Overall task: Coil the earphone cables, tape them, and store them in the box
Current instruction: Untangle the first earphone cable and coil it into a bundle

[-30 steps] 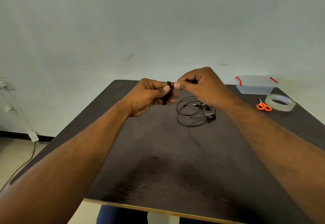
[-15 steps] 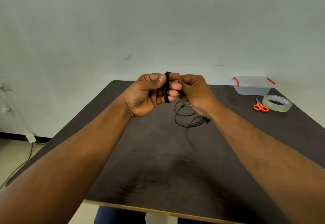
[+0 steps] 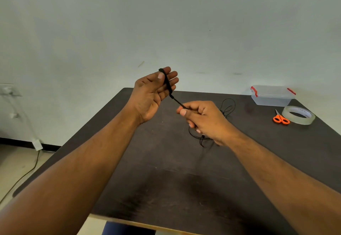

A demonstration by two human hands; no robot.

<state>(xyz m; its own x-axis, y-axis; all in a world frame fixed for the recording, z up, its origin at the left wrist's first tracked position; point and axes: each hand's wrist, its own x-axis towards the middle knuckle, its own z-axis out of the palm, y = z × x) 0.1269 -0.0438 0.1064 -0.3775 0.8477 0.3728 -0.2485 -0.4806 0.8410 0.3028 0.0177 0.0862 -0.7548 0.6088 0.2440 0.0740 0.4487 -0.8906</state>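
Both hands are raised over the counter (image 3: 166, 179): a black earphone cable (image 3: 167, 83) is wound round the left hand's (image 3: 153, 92) fingers, its tail pinched by the right hand (image 3: 201, 118). At 2 o'clock are seen the closed box (image 3: 271, 96), scissors (image 3: 280, 119) and tape roll (image 3: 299, 117), whose core print is unreadable.

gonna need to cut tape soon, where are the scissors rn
In the head view the orange-handled scissors lie on the dark table, far right, touching the near-left edge of the clear tape roll, just in front of the lidded plastic box.

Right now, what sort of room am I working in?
Probably a plain workroom or office corner: a dark wooden table against a bare pale wall, with a wall socket and trailing black cord on the left.
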